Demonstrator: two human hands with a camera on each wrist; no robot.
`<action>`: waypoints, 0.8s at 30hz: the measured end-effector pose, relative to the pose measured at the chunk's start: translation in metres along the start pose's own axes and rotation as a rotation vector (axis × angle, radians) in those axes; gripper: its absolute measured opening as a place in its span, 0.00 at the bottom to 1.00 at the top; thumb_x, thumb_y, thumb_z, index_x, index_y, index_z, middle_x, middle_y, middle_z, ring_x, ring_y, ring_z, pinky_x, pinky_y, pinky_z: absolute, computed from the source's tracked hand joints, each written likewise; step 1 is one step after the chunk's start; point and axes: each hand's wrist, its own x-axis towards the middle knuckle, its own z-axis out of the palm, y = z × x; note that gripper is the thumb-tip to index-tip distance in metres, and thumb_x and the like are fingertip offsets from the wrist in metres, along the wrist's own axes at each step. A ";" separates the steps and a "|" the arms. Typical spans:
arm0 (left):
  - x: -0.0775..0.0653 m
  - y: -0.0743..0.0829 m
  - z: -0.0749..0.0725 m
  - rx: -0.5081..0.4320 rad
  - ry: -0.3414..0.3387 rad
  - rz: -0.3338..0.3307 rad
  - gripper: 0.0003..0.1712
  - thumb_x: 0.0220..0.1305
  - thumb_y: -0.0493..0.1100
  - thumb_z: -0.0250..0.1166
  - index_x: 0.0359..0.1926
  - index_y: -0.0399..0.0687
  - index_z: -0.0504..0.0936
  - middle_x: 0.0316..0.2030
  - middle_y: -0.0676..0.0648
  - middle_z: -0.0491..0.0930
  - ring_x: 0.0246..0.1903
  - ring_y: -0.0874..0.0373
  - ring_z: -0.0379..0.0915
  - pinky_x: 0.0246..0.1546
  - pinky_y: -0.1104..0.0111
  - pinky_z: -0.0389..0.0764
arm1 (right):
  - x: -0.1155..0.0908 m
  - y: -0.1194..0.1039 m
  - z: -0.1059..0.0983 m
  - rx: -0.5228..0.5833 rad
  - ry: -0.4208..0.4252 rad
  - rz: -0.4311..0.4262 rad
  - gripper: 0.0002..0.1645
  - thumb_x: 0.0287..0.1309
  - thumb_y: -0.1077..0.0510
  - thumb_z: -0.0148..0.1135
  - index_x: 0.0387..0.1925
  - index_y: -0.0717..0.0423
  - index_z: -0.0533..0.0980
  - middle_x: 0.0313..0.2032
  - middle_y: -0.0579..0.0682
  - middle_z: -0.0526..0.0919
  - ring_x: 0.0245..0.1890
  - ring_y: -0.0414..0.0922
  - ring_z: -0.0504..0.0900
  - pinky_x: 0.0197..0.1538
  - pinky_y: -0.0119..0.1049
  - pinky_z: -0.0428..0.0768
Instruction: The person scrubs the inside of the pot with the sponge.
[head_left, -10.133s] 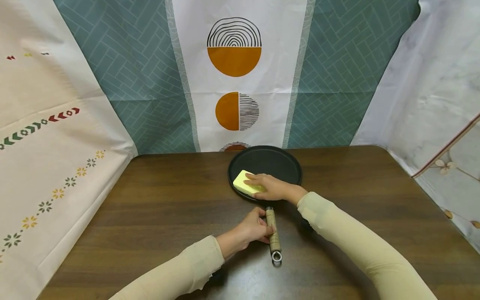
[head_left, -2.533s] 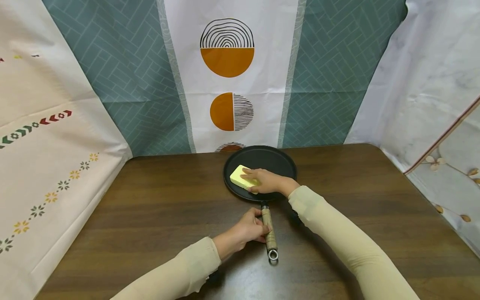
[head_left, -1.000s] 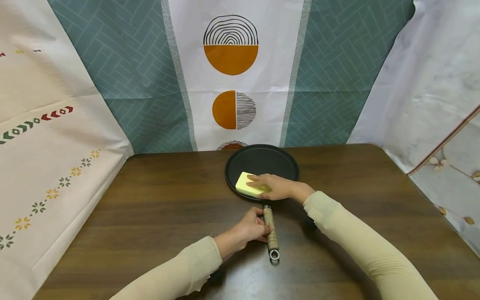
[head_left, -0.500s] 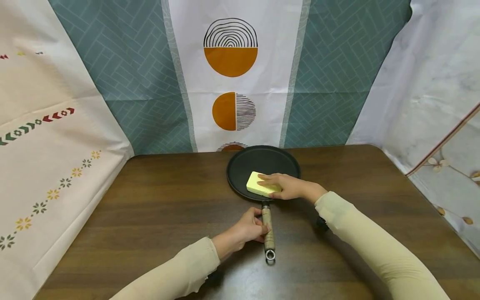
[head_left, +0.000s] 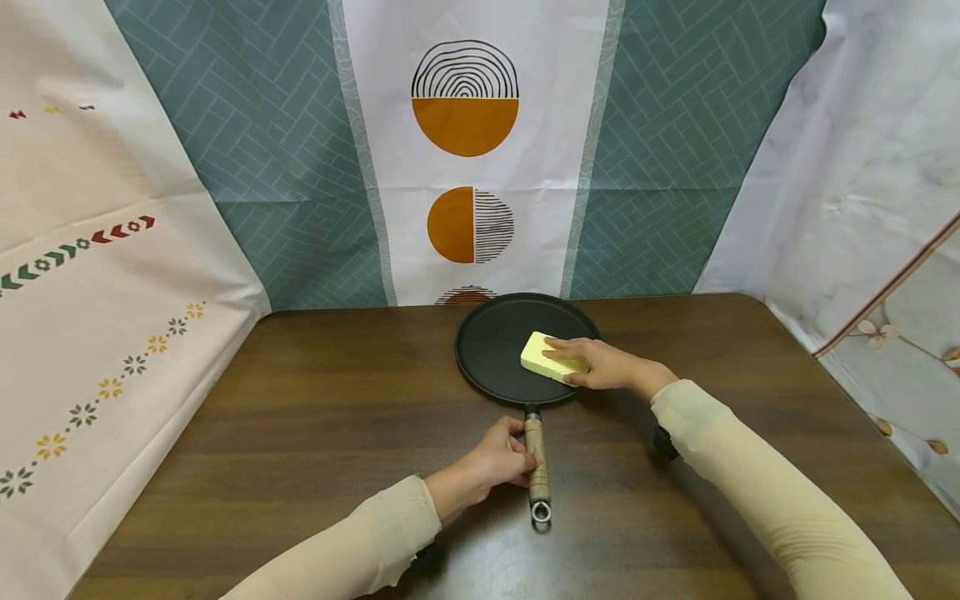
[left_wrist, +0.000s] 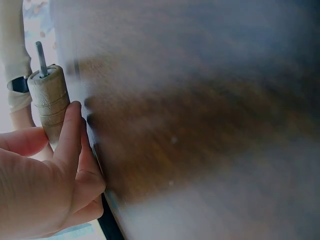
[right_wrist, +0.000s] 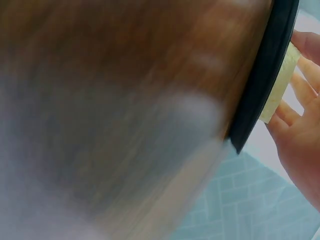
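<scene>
A flat round black pan [head_left: 491,346] lies near the far edge of the table, its wooden handle [head_left: 537,479] pointing toward me. My left hand [head_left: 495,458] grips that handle from the left, thumb and fingers on either side; the left wrist view shows the handle [left_wrist: 49,95] between them, its metal hanging ring at the end. On the pan's right side, my right hand [head_left: 603,364] holds a pale yellow sponge [head_left: 536,354] against the black surface. In the right wrist view the sponge [right_wrist: 280,85] sits between the fingers and the pan's rim [right_wrist: 260,80].
The brown wooden table [head_left: 337,433] extends on both sides of the pan. Behind it hangs a green and white patterned cloth [head_left: 300,167]. A cream cloth [head_left: 112,333] borders the left side and a white marbled one [head_left: 862,208] the right.
My right hand has slid the sponge from the pan's near left part to its right side, over the last second. My left hand stays on the handle, which has swung slightly left.
</scene>
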 end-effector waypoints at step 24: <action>0.000 -0.001 -0.001 -0.009 -0.009 0.020 0.28 0.57 0.22 0.61 0.57 0.29 0.61 0.32 0.42 0.65 0.24 0.51 0.77 0.30 0.59 0.86 | 0.018 0.026 -0.012 -0.028 0.120 0.141 0.34 0.61 0.63 0.62 0.67 0.65 0.63 0.70 0.64 0.55 0.63 0.63 0.65 0.51 0.48 0.70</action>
